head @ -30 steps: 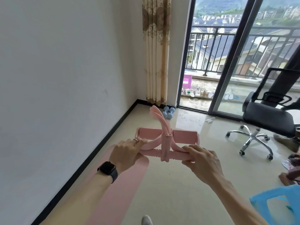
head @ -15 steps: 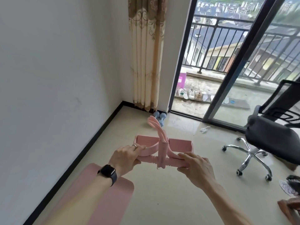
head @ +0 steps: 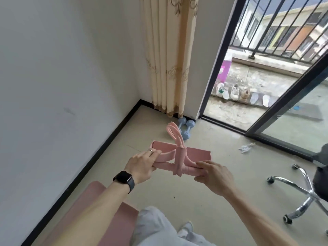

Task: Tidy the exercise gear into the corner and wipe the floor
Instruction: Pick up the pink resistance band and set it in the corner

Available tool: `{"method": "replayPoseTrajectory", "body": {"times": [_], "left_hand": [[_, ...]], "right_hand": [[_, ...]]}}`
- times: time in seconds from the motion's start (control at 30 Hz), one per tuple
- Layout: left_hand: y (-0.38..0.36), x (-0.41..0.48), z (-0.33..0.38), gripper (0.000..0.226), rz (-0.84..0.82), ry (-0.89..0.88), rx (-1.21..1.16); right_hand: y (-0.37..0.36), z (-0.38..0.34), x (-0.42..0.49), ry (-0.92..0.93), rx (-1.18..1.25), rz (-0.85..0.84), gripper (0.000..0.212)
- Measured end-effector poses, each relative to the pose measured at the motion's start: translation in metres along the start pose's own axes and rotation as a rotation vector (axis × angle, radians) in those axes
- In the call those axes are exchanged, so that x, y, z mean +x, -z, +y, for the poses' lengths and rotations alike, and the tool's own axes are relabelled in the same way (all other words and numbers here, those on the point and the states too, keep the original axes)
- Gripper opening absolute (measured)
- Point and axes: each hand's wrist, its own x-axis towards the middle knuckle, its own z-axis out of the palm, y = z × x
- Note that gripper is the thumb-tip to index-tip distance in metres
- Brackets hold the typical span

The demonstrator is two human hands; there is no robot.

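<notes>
Pink pedal puller: held in the air over the floor at the centre of view, on the near side of the room corner. Its flat foot plate is on the far side. Two strap loops rise from its middle toward the corner.

Left hand: fingers and thumb curled round the left end of the handle bar. A ring on one finger, a black watch on the wrist.

Right hand: thumb and fingers pinching the right end of the same bar.

Blue dumbbells: a pair on the floor in the far corner, just in front of the curtain hem. They are partly hidden behind the strap loops and lie between the puller and the corner.

Curtain: beige, patterned, hanging to the floor in the corner.

Pink mat: flat on the floor, near left, along the wall, under the left forearm.

Crumpled white paper: on the floor to the right of the puller, near the door track.

Office chair: chrome wheeled base and part of a dark seat, at the right edge.

Shoes: a row on the balcony, beyond the open sliding door.

Change from half a second ago: both hands hold the bar as before. The corner and dumbbells show larger and closer. The chair has shifted to the right edge, its back out of view. A leg in pale trousers now shows at the near edge.
</notes>
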Motion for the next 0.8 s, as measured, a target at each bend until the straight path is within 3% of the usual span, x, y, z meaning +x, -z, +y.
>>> {"method": "replayPoseTrajectory", "body": {"times": [0.2, 0.47, 0.6, 0.8], "left_hand": [[-0.007, 0.113, -0.048, 0.069, -0.103, 0.07, -0.056], [-0.029, 0.295, -0.177, 0.067, -0.364, 0.099, -0.053], [-0.064, 0.385, -0.246, 0.065, -0.46, 0.097, -0.028], [-0.184, 0.506, -0.337, 0.064, -0.521, 0.068, -0.006]], "right_hand": [[0.017, 0.013, 0.139, 0.001, 0.043, -0.211, 0.022], [-0.011, -0.007, 0.35, -0.074, 0.179, -0.414, 0.024], [-0.047, -0.016, 0.455, -0.095, 0.236, -0.486, 0.035], [-0.164, 0.016, 0.604, -0.144, 0.245, -0.517, 0.022]]}}
